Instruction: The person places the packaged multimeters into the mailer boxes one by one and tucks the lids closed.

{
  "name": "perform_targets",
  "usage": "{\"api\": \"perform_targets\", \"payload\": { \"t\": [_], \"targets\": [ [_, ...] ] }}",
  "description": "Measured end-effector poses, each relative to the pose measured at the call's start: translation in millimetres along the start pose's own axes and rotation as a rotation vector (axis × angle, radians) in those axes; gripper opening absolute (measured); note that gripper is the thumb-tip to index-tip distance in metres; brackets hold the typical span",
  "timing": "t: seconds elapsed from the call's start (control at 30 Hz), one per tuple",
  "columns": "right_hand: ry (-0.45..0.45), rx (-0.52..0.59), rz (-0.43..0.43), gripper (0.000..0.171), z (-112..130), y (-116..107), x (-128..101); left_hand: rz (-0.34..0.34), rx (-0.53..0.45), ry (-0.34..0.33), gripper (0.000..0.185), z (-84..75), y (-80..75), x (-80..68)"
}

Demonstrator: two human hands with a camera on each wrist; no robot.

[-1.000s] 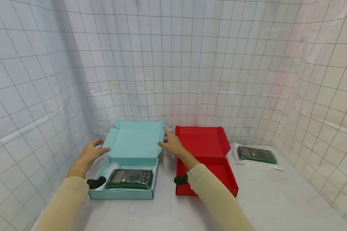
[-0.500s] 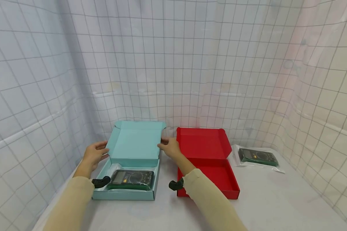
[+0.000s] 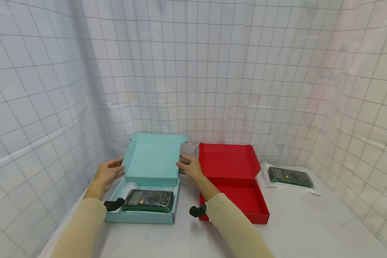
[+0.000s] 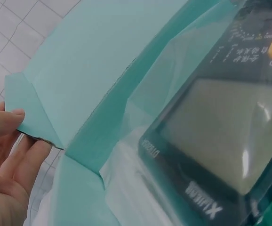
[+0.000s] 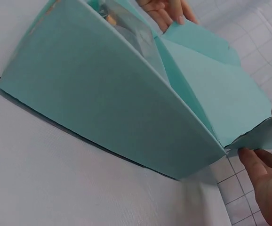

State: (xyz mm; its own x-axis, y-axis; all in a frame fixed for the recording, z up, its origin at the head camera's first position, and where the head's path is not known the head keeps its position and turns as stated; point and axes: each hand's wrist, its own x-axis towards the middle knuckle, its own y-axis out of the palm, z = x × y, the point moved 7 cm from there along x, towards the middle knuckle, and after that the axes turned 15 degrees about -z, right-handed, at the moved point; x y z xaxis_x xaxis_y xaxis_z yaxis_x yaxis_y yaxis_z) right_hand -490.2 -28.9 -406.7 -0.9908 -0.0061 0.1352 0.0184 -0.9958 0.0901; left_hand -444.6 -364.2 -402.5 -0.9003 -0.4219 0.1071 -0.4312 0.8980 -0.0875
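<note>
While the teal box (image 3: 142,211) sits open on the counter (image 3: 309,229), both hands are on its raised lid (image 3: 153,157). Left hand (image 3: 107,174) at the lid's left side flap (image 4: 20,110): thumb on top of the flap, fingers beneath, pinching its edge, as the left wrist view shows plainly. Right hand (image 3: 191,167) at the lid's right flap (image 5: 260,134); a fingertip rests above that flap and the fingers lie below it, so it looks like a pinch too, though only part of the hand shows in the right wrist view. The lid stands tilted up from the back wall of the box. Inside the tray lies a dark green meter (image 3: 148,200) under clear wrap, display facing up, filling most of the base. Just right of the teal box, apart from it, a red box (image 3: 245,211) stands with its lid up as well. Further right, near the gridded curtain (image 3: 193,71), a second meter (image 3: 290,176) in a clear bag lies flat on the counter.
</note>
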Motion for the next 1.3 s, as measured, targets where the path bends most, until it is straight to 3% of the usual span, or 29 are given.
{"api": "perform_targets", "payload": {
  "t": [0.47,0.73,1.0,1.3],
  "targets": [
    [-0.037,-0.051,-0.008,0.062,1,-2,-1,-0.014,0.031,0.004,0.056,-2.9,6.8,-6.5],
    [-0.035,-0.139,0.048,0.069,2,1,-3,-0.014,0.007,0.018,0.054,-3.4,0.6,-8.7],
    [-0.062,-0.207,0.12,0.071,0,-3,-6,0.061,0.0,0.116,0.054,-10.3,-4.7,-13.5],
    [-0.027,-0.091,0.189,0.067,-3,0,-7,0.144,0.056,0.176,0.062,-15.8,-9.8,-19.3]
  ]
}}
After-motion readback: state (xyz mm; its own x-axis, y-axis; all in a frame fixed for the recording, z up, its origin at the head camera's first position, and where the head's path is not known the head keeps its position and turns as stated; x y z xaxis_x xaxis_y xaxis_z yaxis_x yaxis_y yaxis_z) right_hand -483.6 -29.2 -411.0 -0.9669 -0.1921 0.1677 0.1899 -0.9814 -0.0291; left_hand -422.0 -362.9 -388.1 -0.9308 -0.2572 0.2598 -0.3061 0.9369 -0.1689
